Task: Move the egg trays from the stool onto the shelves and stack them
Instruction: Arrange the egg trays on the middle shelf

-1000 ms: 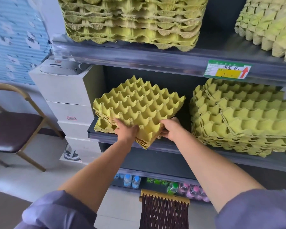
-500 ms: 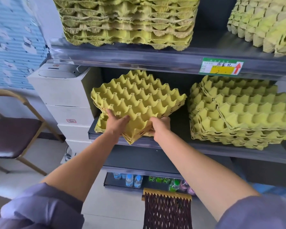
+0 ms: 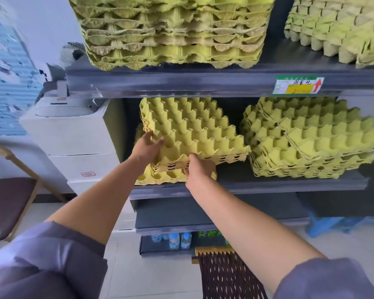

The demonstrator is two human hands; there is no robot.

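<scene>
Chair (image 3: 7, 203): 9 o'clock of view, on the floor. White cabinet (image 3: 73, 134) at its 2 o'clock, against the left side of the shelving.

Left hand (image 3: 146, 147): fingers (image 3: 158, 141) spread and loosely bent, tips touching the left edge of the trays (image 3: 192, 134). Nothing clasped. Slight blur.

Trays: yellow pile, several deep, in the left half of the middle shelf (image 3: 268, 184). It sits skewed on the lower trays (image 3: 160, 178), which show at its 7 o'clock.

Right hand (image 3: 200, 171): at 6 o'clock of the trays, on their front edge. Fingers curl round that edge and grip the pile; tips hidden beneath.

Right stack (image 3: 311, 143): 3 o'clock of the trays, same shelf, layers fanned out of line. Its near corner is just beside the trays' right corner; contact cannot be told.

Upper shelf (image 3: 181, 83): 12 o'clock of the trays. It carries the top stack (image 3: 175, 33) directly above them and a far stack (image 3: 343, 29) at 1 o'clock.

Label (image 3: 298, 85): green and yellow with a red arrow, on the upper shelf's front edge, above the right stack.

Bottles (image 3: 179, 240): bottom shelf, 6 o'clock of the trays.
</scene>
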